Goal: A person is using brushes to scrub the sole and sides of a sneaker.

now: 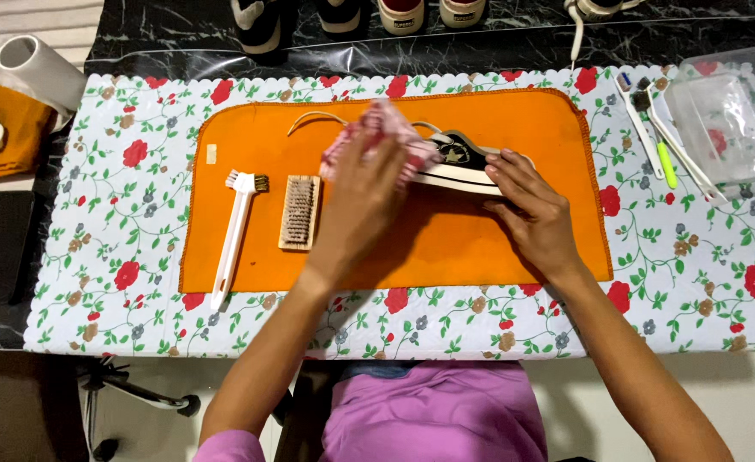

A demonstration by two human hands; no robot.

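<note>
On orange mat, black-and-white sneaker on its side, right hand steadying it, left hand clutching checked cloth

Sneaker lies on mat, mat on tablecloth. Cloth over sneaker's left end, under left hand; right hand on its right end. Block brush left of hands, long-handled brush further left. Tray far right.
</note>
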